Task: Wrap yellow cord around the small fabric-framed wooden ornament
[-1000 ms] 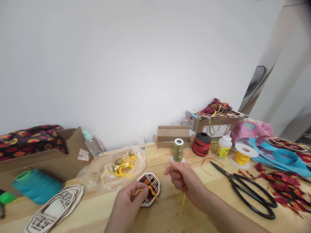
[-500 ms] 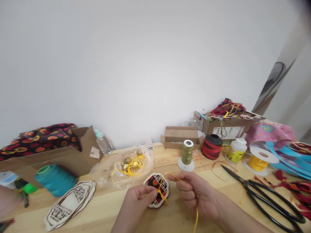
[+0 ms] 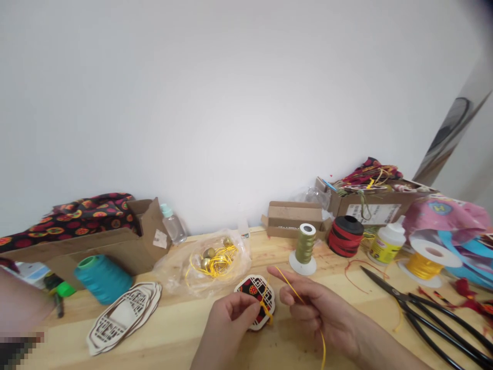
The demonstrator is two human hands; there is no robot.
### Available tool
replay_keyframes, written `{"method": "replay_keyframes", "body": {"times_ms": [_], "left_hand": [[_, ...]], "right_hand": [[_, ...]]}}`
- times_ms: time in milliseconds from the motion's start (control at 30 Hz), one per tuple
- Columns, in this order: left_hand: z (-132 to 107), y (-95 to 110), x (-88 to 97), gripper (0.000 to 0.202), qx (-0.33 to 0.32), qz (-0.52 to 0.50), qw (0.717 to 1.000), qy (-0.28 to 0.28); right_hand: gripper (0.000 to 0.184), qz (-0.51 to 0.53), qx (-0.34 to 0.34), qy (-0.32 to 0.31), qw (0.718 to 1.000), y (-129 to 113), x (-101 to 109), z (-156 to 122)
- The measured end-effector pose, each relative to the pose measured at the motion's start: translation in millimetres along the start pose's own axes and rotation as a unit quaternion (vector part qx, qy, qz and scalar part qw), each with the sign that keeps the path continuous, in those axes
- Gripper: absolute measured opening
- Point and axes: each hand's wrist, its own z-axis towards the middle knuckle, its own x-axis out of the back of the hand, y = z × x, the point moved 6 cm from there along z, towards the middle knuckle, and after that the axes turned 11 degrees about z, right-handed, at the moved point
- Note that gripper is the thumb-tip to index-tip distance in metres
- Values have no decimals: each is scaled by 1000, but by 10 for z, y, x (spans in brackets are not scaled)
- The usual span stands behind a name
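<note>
A small scalloped wooden ornament (image 3: 254, 284) with cut-out lattice and dark floral fabric sits low in the middle, above the tabletop. My left hand (image 3: 233, 324) pinches it between thumb and finger, right by the knotted yellow cord at its lower edge. To the right, my right hand (image 3: 321, 313) is closed with the index finger stretched out. Yellow cord (image 3: 290, 285) runs from the ornament over that finger, through the hand and down as a loose tail. The left fingertips hide part of the knot.
Large black-handled scissors (image 3: 402, 296) lie at right, near a yellow cord spool (image 3: 423, 266) and glue bottle (image 3: 386, 244). An olive thread spool (image 3: 305, 246) stands behind my hands. Wooden cut-outs (image 3: 115, 321) and a teal thread cone (image 3: 103, 280) lie left. Another person's arm (image 3: 23, 303) enters there.
My right index finger has straightened and lifted, carrying the yellow cord over it. My left hand keeps its pinch on the ornament. The whole view has shifted slightly, moving things rightward.
</note>
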Motion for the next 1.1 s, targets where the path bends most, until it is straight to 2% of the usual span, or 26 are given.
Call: {"method": "replay_keyframes", "body": {"times_ms": [67,133,200,300,400,567,733,900,1100], "left_hand": [[4,-16,-10,14,4,-8,1000,-7],[8,-37,-28,15,7,-11,1000,-14],[11,-64,-50,14,9,-11,1000,-22],[4,-86,-109,13,3,-24,998,-66],[-21,-62,-151,12,-11,-41,993,-109],[-40,-71,-92,6,31,-38,997,-58],[-15,-54,-121,13,1,-14,996,-85],[-3,-96,-103,14,12,-6,997,-74],[-8,-79,-98,15,12,11,998,-64]], "right_hand": [[45,-104,41,5,994,-11,-36,-3],[49,-237,97,13,967,-5,-76,6],[48,-358,156,19,920,20,-123,14],[34,-488,230,25,841,66,-192,2],[25,-573,255,32,778,89,-237,-22],[24,-636,253,41,728,81,-250,-33],[23,-677,269,53,683,53,-223,-33],[22,-700,303,75,643,-18,-228,-46],[20,-715,341,39,608,21,-238,-41]]}}
